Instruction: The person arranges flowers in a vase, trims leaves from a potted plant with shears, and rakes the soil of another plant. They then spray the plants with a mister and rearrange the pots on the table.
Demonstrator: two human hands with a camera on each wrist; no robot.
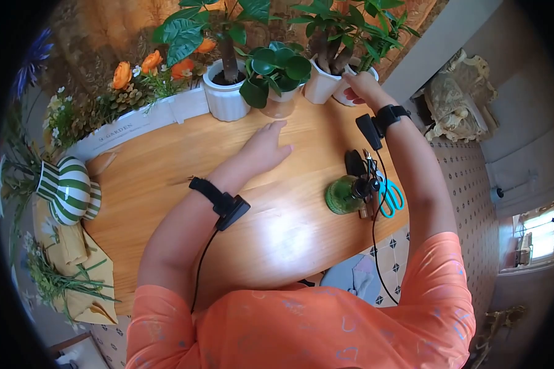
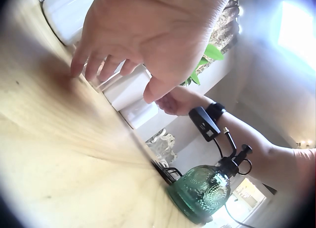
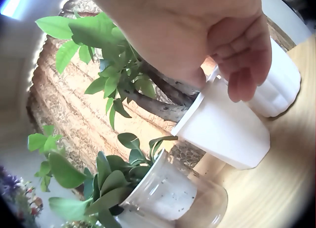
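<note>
My left hand (image 1: 261, 147) hovers over or rests on the wooden table near the clear-based pot (image 1: 278, 107), fingers extended, holding nothing; in the left wrist view this hand (image 2: 143, 40) has its fingers spread a little. At the far right of the plant row, my right hand (image 1: 364, 89) grips the upper part of a white pot (image 1: 346, 96) with bent fingers. In the right wrist view the hand (image 3: 197, 35) covers much of that ribbed pot (image 3: 281, 85); the thumb's contact is hidden. Beside it stands another white pot (image 3: 227, 124) with thick stems.
A green glass spray bottle (image 1: 343, 195) and teal scissors (image 1: 390, 195) are at the table's right edge. A white planter box (image 1: 148, 122) with orange flowers lines the back left. On the left are a striped vase (image 1: 68, 189) and cut stems on paper (image 1: 98, 301).
</note>
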